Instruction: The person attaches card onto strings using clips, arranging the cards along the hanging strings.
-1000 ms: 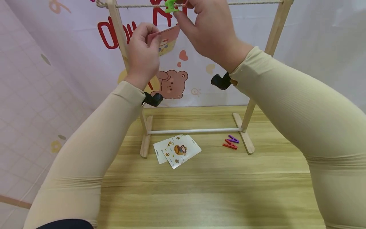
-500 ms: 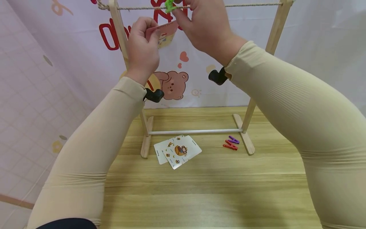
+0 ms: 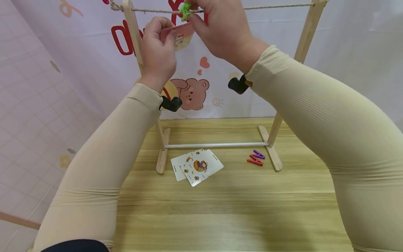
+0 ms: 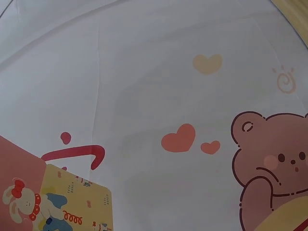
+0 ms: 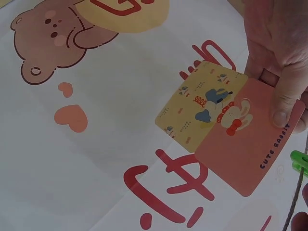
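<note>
A pink and yellow rabbit card (image 5: 226, 134) is pinched at its pink end between the thumb and fingers of my left hand (image 3: 158, 52). In the left wrist view only part of that card (image 4: 62, 202) shows, at the lower left. Just right of it and slightly higher, my right hand (image 3: 225, 33) pinches a green clothespin (image 3: 185, 12) at the rope (image 3: 267, 7). The right wrist view catches the clothespin (image 5: 301, 162) at its edge, against the rope, with a bit of gap between it and the card.
The rope spans two posts of a wooden stand (image 3: 305, 31) with a white bar (image 3: 217, 145) low down. Below lie overlapping white cards (image 3: 201, 166), a red clothespin (image 3: 255, 160) and a purple clothespin (image 3: 259, 154) on the wooden table (image 3: 226, 210). A printed cloth (image 3: 252, 105) hangs behind.
The green clothespin has turned in my right fingers and sits across the rope. My left hand has raised the card slightly toward the rope.
</note>
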`<state>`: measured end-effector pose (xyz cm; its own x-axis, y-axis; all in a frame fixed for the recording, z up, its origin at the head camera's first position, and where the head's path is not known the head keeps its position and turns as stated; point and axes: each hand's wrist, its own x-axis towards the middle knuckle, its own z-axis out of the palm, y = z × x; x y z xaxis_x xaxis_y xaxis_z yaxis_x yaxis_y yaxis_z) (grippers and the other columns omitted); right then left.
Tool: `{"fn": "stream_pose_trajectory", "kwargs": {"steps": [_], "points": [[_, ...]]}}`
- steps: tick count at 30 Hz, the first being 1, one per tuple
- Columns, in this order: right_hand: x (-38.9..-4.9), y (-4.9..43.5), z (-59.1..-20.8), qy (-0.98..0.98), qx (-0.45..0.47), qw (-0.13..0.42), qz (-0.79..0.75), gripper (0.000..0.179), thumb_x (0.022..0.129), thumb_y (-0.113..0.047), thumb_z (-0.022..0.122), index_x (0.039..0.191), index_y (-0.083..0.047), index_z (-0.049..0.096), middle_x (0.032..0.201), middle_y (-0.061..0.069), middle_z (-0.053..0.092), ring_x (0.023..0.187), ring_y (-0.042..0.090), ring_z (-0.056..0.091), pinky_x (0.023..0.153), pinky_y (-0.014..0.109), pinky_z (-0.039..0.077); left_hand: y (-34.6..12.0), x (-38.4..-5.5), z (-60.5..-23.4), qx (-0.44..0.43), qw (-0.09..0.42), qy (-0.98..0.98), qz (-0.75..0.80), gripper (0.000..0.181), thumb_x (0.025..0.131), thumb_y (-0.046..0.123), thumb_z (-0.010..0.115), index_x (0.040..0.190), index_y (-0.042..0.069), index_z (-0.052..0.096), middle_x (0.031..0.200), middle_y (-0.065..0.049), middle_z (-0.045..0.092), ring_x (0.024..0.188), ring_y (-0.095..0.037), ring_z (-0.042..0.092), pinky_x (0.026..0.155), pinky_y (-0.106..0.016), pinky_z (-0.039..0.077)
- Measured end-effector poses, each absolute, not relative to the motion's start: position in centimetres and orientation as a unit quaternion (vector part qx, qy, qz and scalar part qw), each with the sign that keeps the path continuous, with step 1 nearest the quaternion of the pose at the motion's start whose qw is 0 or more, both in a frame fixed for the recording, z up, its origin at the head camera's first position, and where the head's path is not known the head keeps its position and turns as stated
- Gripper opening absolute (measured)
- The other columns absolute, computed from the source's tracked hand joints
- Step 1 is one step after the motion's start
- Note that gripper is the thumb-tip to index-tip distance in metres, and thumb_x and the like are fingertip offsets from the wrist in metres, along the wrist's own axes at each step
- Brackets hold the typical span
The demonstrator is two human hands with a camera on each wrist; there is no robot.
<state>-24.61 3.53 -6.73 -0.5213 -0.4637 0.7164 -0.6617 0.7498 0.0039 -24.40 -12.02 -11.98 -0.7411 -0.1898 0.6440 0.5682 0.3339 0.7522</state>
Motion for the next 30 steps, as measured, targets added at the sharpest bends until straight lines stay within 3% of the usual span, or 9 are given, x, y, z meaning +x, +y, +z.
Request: {"fn": "stream_pose_trajectory", "kwargs": {"steps": [6, 30], "points": [[-24.71, 3.52, -7.03, -0.860, 0.335, 0.360, 0.134, 0.034, 0.097, -0.033, 0.040, 0.119, -0.017, 0.061, 0.120, -0.003, 0.060, 0.114, 0.010, 0.049, 0.092, 0.024, 0.039, -12.05, -24.58, -11.99, -0.133, 0.336, -0.736, -0.572, 0.012, 0.092, 0.017, 0.054, 0.103, 0.012, 0.055, 0.111, 0.001, 0.052, 0.115, -0.003, 0.052, 0.099, -0.013, 0.037], [-25.21, 3.11, -7.67, -0.848, 0.364, 0.360, 0.135, 0.027, 0.096, -0.030, 0.047, 0.107, -0.014, 0.066, 0.111, -0.004, 0.066, 0.109, 0.009, 0.055, 0.095, 0.025, 0.036, -12.14, -24.58, -12.42, -0.159, 0.331, -0.724, -0.584, 0.010, 0.091, 0.017, 0.055, 0.100, 0.012, 0.055, 0.109, 0.000, 0.056, 0.112, -0.005, 0.055, 0.099, -0.017, 0.039]]}}
